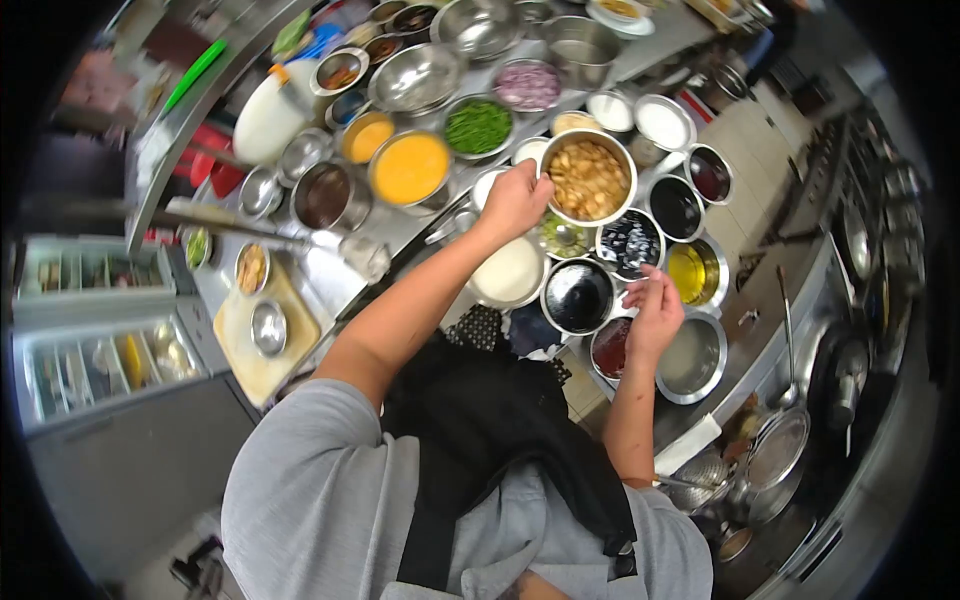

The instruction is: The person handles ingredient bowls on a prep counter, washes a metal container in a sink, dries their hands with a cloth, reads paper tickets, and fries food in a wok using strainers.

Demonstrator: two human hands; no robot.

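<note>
My left hand is closed on the near-left rim of a metal pot filled with brown chunks in liquid. The pot is held over the cluster of bowls. My right hand has its fingers curled together near the edge of a bowl of dark liquid with white glints; what they hold, if anything, I cannot make out. Below that hand is a bowl of dark red sauce. To its left sits a bowl of black liquid, and to its right a pot of yellow oil.
Bowls of orange liquid, chopped greens and chopped onion crowd the counter. A cutting board carries small bowls at left. An open refrigerated drawer is beyond it. A stove with ladles and strainers lines the right.
</note>
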